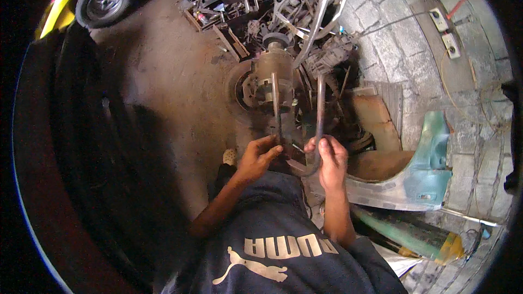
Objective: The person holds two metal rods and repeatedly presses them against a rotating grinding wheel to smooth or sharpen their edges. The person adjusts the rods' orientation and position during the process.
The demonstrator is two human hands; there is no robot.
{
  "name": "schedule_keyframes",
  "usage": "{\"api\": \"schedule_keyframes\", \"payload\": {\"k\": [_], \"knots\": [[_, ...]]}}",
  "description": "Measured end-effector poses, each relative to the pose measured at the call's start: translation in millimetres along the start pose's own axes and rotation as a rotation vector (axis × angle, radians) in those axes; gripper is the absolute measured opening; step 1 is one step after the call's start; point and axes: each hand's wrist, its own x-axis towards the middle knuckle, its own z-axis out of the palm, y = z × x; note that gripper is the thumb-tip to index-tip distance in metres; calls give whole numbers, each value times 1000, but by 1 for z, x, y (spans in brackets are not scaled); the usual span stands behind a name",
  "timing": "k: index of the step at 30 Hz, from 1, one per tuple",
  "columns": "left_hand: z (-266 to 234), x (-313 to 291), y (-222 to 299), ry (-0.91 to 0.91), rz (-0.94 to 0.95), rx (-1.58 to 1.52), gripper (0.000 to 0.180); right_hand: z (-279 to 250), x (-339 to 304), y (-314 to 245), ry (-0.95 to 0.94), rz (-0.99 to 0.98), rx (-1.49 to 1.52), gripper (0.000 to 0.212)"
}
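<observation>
Both hands hold a U-shaped metal rod point(320, 106), formed like a large U-bolt, in front of my body. Its two straight legs point away from me, lighter toward the far ends, and the dark bend lies nearest my waist. My left hand point(260, 159) is closed on the left leg, thumb and fingers pinching it near the bend. Around the right leg my right hand point(331, 162) is closed, thumb on top. Beyond the left leg stands a dusty metal cylinder with a pulley-like top point(275, 62), beside a round wheel-like part point(238, 88).
Scrap metal parts point(250, 8) are heaped at the far side, with bent silver tubes point(321, 16) rising from them. A green and grey car fender point(430, 163) and a green gas cylinder point(406, 234) lie right, by a block wall point(397, 38). Far left is a car wheel point(103, 1).
</observation>
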Motion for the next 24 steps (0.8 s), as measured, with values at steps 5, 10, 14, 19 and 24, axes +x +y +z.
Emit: {"api": "schedule_keyframes", "payload": {"k": [5,10,14,19,24], "knots": [[-10,10,-52,193,-135,446,28,-31,11,102,189,402,319,21],[-18,38,-99,234,-240,523,23,-55,35,177,257,568,321,18],[-15,62,-126,282,-168,614,19,-69,58,218,452,640,219,17],[20,83,-125,363,-320,469,19,-101,69,246,350,563,288,20],[51,124,-125,508,-330,628,22,-127,100,266,313,682,261,26]]}}
